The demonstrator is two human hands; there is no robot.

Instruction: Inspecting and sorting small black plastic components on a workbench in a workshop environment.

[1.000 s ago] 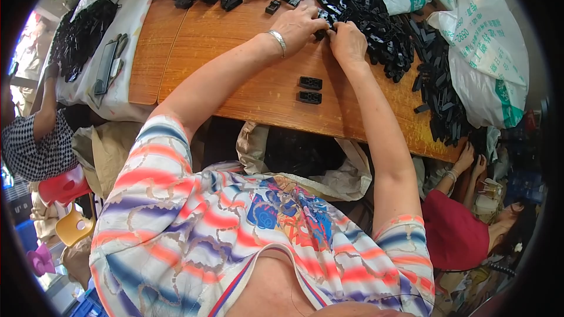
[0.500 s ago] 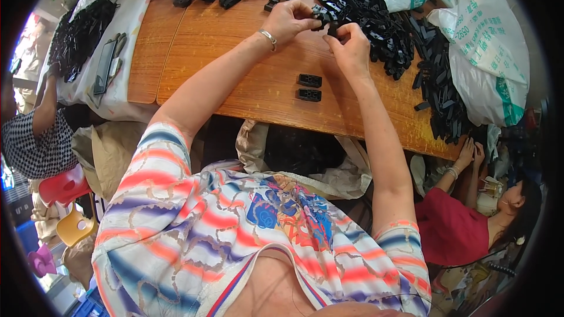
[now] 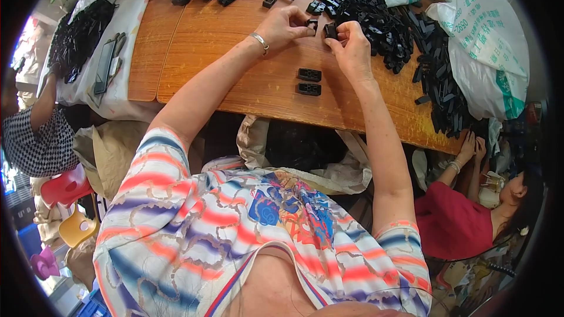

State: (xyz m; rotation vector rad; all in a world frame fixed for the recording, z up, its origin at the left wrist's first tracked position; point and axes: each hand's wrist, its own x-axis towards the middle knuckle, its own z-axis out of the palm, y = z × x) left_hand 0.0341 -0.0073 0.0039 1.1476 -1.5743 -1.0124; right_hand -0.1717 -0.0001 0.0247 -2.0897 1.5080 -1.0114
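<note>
Over the far half of the wooden table (image 3: 235, 91), my left hand (image 3: 284, 27) pinches a small black plastic part (image 3: 312, 24) between thumb and fingertips. Just to its right, my right hand (image 3: 352, 53) grips another black plastic piece (image 3: 331, 30), held on end. A narrow gap separates the two pieces. Nearer me, two black rectangular blocks (image 3: 309, 74) lie one behind the other on the tabletop. Past my hands spreads a heap of loose black parts (image 3: 370, 20), with a few strays at its near edge.
Long thin black pieces (image 3: 442, 91) are piled along the right side, beside a white plastic bag (image 3: 487, 47). An open sack (image 3: 252, 141) with dark contents hangs below the front edge. Co-workers sit at right, in a red top (image 3: 452, 217), and at left, in a checked sleeve (image 3: 38, 144).
My left hand has drawn slightly back toward me and left with its part, away from the heap. The piece in my right hand now shows more clearly.
</note>
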